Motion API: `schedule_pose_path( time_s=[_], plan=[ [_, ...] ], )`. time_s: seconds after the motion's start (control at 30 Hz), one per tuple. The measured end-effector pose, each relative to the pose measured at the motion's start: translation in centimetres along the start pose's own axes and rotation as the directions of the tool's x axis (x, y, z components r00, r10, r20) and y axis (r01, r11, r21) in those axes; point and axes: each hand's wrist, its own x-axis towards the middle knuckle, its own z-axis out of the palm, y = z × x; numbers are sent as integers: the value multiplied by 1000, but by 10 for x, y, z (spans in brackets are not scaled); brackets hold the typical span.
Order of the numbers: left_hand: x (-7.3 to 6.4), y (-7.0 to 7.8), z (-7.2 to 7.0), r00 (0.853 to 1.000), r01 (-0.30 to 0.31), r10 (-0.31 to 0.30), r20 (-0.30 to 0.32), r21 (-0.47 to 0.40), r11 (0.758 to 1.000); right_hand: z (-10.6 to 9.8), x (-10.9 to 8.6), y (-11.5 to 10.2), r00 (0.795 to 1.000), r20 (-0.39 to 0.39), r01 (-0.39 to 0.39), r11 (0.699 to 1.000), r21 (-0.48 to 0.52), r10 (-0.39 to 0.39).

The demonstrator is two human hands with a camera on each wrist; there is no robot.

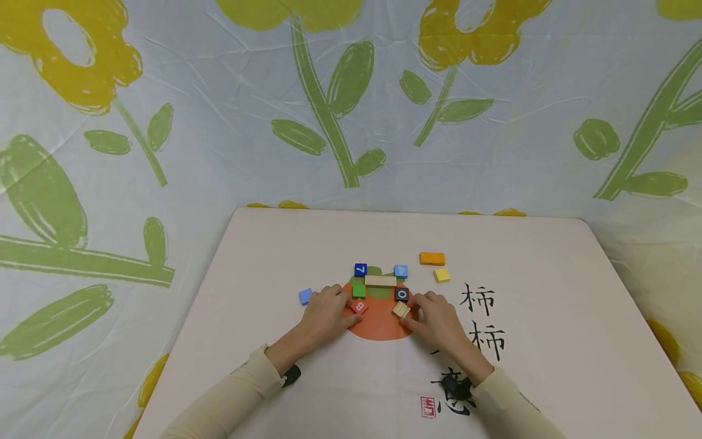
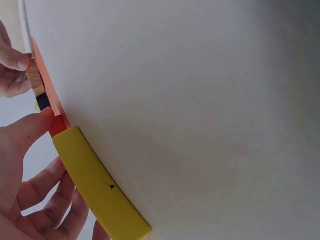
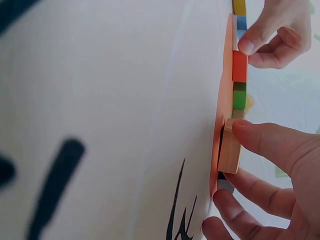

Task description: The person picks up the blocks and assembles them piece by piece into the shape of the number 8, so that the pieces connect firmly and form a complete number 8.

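Note:
My left hand [image 1: 325,312] pinches a red block [image 1: 359,306] marked 8 between thumb and index finger, at the left side of a printed orange persimmon shape [image 1: 378,329]. Across from it my right hand [image 1: 439,320] pinches a plain wooden block [image 1: 401,310], which sits turned at an angle; in the right wrist view its thumb and a finger lie on opposite ends of that block. Just behind these stand a green block [image 1: 359,291] and a black block [image 1: 402,294] marked 0. By the left fingers lies a yellow block [image 2: 100,185], hidden in the head view.
A long wooden block [image 1: 380,281] lies farther back, between a dark blue block [image 1: 360,269] and a light blue one [image 1: 401,271]. An orange block [image 1: 432,259] and a small yellow block [image 1: 442,275] lie right. Another blue block [image 1: 305,297] is left of my left hand.

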Motion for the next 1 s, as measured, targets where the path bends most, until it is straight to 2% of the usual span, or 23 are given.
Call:
schedule_pose_path(
  time_s=[0.67, 1.0],
  plan=[
    [0, 1, -1, 1000, 10, -10, 1, -6, 1000, 2, 2, 0, 1000, 3, -8, 1000, -18, 8],
    [-1, 0, 0, 1000, 5, -5, -22, 2, 1000, 1, 1, -1, 1000, 5, -3, 1000, -23, 3]
  ],
)
